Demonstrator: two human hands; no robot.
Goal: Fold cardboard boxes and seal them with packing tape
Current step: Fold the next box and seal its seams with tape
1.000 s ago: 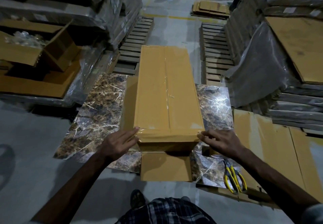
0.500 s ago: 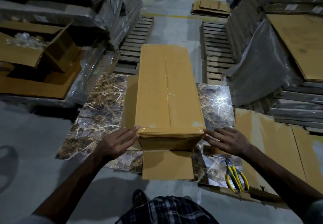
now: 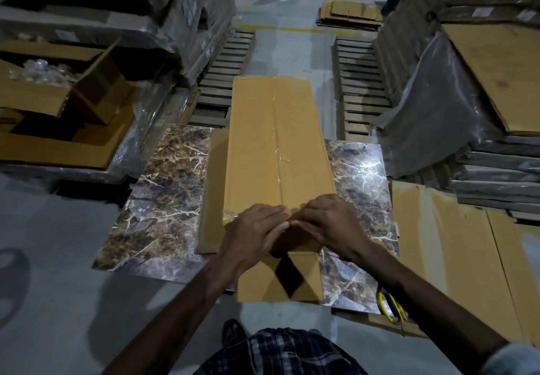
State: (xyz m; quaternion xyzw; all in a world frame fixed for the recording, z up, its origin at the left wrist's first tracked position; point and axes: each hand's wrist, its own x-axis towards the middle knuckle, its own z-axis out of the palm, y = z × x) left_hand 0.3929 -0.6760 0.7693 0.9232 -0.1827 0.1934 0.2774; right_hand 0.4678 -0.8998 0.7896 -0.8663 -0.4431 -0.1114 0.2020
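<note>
1. Off the left edge of the marble-pattern slab (image 3: 157, 199), an open carton (image 3: 32, 97) holds clear plastic stuff, can't tell what.
2. Left hand (image 3: 257, 228) lies flat on the long cardboard box's (image 3: 257, 140) near end, fingers straight, gripping nothing. Smoothing tape down, I'd guess.
3. Box lies lengthwise across the slab's middle, top seam taped, near end flap (image 3: 311, 287) not shut yet.
4. Right hand (image 3: 330, 222) mirrors it, fingers flat, tips almost touching the left's.
5. Yellow-handled scissors (image 3: 390, 307) sit by the slab's near right corner, handy.
</note>
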